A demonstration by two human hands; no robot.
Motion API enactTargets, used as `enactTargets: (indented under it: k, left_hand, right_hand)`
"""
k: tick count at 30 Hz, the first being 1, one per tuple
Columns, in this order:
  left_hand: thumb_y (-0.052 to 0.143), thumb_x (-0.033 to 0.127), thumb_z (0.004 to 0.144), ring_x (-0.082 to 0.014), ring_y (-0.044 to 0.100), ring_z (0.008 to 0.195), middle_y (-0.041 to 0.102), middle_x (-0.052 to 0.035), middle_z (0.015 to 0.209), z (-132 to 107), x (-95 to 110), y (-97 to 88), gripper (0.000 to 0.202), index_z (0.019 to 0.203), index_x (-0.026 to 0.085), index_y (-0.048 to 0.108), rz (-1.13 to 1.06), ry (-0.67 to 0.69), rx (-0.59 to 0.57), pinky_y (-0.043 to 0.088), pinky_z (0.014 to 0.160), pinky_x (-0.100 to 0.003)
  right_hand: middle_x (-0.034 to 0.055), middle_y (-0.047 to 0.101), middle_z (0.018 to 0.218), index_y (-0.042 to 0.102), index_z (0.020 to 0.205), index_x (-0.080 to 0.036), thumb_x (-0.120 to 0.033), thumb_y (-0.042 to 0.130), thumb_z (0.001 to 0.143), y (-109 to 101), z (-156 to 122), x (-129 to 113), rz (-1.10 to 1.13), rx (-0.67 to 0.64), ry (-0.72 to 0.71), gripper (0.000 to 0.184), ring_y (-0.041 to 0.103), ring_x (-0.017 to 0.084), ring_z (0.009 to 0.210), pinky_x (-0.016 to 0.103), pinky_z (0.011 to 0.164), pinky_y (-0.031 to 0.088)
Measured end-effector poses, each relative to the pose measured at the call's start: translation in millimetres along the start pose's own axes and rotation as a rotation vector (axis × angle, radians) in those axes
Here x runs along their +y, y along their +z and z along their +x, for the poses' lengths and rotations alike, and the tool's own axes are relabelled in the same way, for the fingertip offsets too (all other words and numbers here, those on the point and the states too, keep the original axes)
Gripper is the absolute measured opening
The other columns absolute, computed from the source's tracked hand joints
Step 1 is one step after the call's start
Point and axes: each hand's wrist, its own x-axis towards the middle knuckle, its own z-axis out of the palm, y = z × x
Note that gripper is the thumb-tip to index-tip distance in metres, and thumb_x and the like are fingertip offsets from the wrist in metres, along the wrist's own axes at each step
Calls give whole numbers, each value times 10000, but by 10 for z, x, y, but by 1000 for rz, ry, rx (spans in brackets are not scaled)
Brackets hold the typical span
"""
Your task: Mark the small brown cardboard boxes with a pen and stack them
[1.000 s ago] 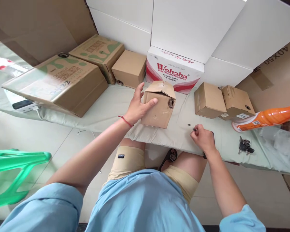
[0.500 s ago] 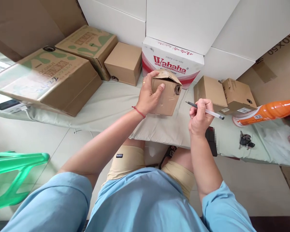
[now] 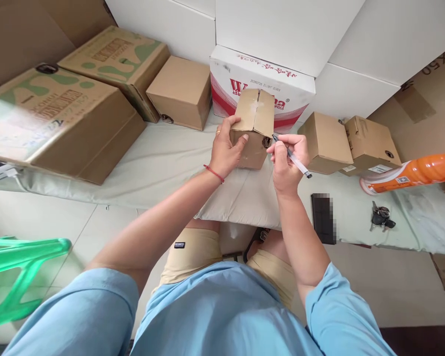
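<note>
A small brown cardboard box (image 3: pixel 255 152) stands on the cloth-covered surface, its split top flaps facing up and a dark round mark near one corner. My left hand (image 3: pixel 227 147) grips its left side, thumb on the front face and fingers over the upper edge. In my right hand (image 3: pixel 289 160) is a pen (image 3: pixel 296 162) with a clear barrel, pinched between thumb and fingers. The pen's tip is at the box's right corner, beside the dark mark; whether it touches cannot be made out.
Behind stands a white and red Wahaba carton (image 3: pixel 226 69). Brown boxes (image 3: pixel 181 91) fill the left; two small boxes (image 3: pixel 328 141) stand right. An orange bottle (image 3: pixel 415 174), keys (image 3: pixel 381 216) and a black flat item (image 3: pixel 322 217) lie at right. A green stool (image 3: pixel 25 252) is lower left.
The box has tipped so its top flaps now show more. My right hand has brought the pen leftward and up to the box's corner. The view has shifted slightly.
</note>
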Motion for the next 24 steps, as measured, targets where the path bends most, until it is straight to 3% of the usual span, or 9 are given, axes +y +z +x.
enactTargets:
  k: [3,6,9,14,18,24]
  left_hand:
    - [751,631,949,-291,650,1316,670,-102,1397,8,-16,-19,604,1399,283,548,-25,-12,48,503,1178,-496]
    - [792,758,868,-298,686,1259,682,-113,1327,65,-54,-42,833,1479,292,472,-35,-34,72,548,1120,-496]
    - [768,846,825,-339,646,1339,635,-144,1407,123,-112,-31,995,1579,323,385,-33,-39,67,523,1147,-537]
    - [637,851,920,-350,466,1561,518,-126,1612,169,-159,57,859,1603,369,438,-77,82,-5,378,1294,-545]
    - [624,797,963,-331,486,1559,537,-115,1621,164,-142,95,764,1567,345,502,-120,105,-86,371,1309,-528]
    - [576,831,967,-327,506,1557,512,-112,1666,174,-95,34,793,1575,333,470,-138,31,-115,429,1282,-508]
  right_hand:
    - [-34,676,794,596,1067,-256,-346,555,1044,7,-23,98,-3,22,6,102,691,129,709,279,682,550]
    - [-28,670,789,614,1058,-249,-307,570,1003,1,-22,192,35,73,0,92,704,141,737,306,734,565]
    - [-29,657,775,625,1039,-245,-288,584,972,17,-10,279,86,98,-9,89,677,136,700,302,710,546]
    - [-39,643,763,591,1054,-259,-340,583,997,102,-36,352,171,92,0,99,506,98,517,255,507,390]
    - [-33,579,811,558,1011,-274,-399,624,995,181,-47,387,119,173,-56,142,551,113,581,288,562,456]
    - [-54,389,713,488,952,-288,-428,554,1006,285,-40,402,36,244,-104,163,446,142,563,337,590,473]
